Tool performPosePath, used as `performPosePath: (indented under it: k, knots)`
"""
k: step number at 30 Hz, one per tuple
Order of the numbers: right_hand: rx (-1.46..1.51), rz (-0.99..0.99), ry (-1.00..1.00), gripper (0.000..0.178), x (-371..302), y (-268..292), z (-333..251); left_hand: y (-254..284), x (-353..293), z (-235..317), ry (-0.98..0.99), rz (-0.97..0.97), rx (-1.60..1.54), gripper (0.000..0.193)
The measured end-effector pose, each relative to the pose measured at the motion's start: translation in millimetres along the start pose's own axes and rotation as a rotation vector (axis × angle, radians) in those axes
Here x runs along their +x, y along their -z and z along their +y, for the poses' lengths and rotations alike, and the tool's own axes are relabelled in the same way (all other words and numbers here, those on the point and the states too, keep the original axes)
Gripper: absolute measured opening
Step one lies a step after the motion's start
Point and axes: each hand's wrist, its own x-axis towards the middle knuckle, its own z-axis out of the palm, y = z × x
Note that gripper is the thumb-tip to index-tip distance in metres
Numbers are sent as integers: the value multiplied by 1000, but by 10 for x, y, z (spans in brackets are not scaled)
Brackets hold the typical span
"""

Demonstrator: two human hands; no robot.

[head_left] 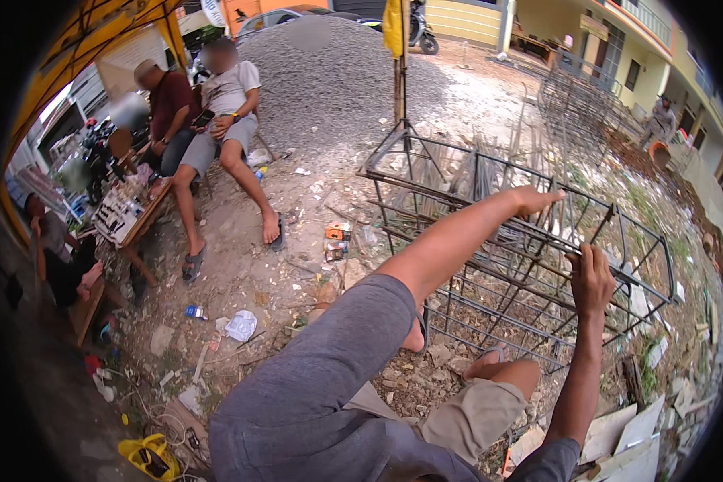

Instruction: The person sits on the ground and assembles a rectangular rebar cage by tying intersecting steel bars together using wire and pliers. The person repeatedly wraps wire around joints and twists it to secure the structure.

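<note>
A long cage of dark steel reinforcing bars (506,273) stands before me, its lengthwise rods joined by square stirrups. My left arm stretches across it. My left hand (536,201) is closed at the cage's upper bars, thumb side pointing right; its lower fingers are mostly hidden. Nearer to me and further right, my right hand (593,277) has its fingers curled over a long bar by a stirrup. Whether a small tool or wire is in either hand, I cannot make out.
A gravel heap (321,80) rises behind. Two people sit at the left beside a cluttered table (140,213). More rebar cages (574,100) stand far right. Rubble and broken boards (635,430) cover the ground by my right arm; a yellow bag (149,458) lies lower left.
</note>
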Motion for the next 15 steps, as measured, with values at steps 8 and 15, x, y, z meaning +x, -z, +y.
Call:
performPosePath:
  k: [8, 15]
  knots:
    - [-60, -36, -46, 33, -284, -173, 311, -5, -443, 345, -36, -63, 38, 105]
    - [-67, -38, -42, 32, -250, -207, 298, -61, -332, 244, -41, 70, 18, 107]
